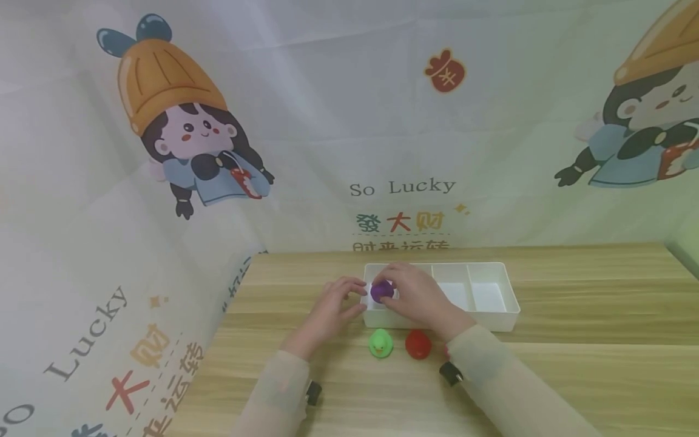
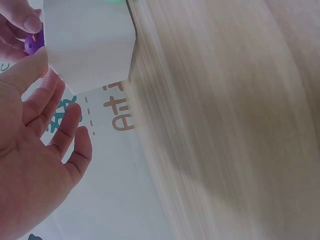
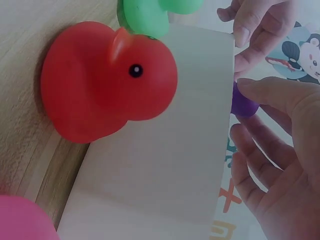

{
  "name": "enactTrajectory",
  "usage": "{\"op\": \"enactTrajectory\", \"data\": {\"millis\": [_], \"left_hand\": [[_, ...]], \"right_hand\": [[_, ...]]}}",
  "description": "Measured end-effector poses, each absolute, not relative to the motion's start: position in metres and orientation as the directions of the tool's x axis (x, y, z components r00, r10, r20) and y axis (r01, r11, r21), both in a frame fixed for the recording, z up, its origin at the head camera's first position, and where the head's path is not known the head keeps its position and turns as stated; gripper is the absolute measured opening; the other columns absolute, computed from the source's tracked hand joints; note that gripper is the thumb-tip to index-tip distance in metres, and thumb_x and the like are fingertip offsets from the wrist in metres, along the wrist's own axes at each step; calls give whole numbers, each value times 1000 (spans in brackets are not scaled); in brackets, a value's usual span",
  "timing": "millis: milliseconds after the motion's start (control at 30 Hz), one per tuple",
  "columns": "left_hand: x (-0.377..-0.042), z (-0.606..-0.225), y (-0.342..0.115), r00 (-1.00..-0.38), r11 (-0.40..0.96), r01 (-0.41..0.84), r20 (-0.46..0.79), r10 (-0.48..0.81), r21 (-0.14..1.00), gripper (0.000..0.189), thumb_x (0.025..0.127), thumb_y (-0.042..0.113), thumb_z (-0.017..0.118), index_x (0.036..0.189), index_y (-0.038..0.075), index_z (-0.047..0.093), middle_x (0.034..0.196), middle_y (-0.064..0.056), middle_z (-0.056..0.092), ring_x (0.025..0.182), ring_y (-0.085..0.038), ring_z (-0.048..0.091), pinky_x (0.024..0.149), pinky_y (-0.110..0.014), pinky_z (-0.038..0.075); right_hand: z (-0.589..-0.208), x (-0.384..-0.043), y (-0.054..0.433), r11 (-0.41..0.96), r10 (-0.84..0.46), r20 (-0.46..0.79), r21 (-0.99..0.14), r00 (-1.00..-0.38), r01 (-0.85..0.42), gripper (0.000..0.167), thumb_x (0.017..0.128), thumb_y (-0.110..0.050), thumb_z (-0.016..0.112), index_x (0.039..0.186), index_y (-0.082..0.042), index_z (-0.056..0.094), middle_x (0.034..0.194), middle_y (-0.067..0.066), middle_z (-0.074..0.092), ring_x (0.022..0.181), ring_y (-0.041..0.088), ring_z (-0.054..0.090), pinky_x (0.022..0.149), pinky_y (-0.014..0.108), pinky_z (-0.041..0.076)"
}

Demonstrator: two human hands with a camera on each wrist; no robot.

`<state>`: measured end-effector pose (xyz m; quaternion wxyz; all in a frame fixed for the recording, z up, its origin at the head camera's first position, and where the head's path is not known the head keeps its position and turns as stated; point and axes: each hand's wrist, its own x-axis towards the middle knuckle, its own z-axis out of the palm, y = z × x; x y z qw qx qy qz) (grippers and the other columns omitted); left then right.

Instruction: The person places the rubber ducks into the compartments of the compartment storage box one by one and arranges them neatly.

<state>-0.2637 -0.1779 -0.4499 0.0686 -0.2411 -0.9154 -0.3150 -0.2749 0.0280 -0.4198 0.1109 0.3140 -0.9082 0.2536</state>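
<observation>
A purple rubber duck (image 1: 381, 292) is pinched between the thumb and fingers of my right hand (image 1: 413, 294), over the leftmost compartment of a white divided box (image 1: 437, 321). In the left wrist view the purple duck (image 2: 34, 44) shows its eye just past the box rim. My left hand (image 1: 331, 311) is at the box's left end, its fingers loosely bent and spread, with fingertips right at the rim. A green rubber duck (image 1: 380, 343) and a red rubber duck (image 1: 418, 345) stand on the table in front of the box.
A pink thing (image 3: 24, 220), mostly hidden by the right sleeve in the head view, lies right of the red duck. Thin dividers split the box into a row of compartments. Behind the wooden table (image 1: 590, 376) hangs a printed cloth (image 1: 327, 121).
</observation>
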Motion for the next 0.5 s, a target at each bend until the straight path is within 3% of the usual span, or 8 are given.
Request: {"op": "enactTrajectory", "data": {"millis": [200,500], "left_hand": [[-264,-450,-178,-868,683,496,288,404,536,25,80,22,65,103,13,58,121,6,48,99,-17,43,81,-31,41],[-263,-451,-178,-875,689,483,279,395,539,25,81,22,64,103,13,59,120,7,48,100,-13,41,82,-29,40]], "right_hand": [[-423,-279,24,657,-517,336,-433,-787,-617,29,71,-17,73,98,-19,63,99,-8,57,93,8,50,82,27,41],[-433,-286,20,661,-537,353,-389,-766,-642,28,69,-17,74,95,-17,64,94,-7,60,88,9,53,80,26,41]]}}
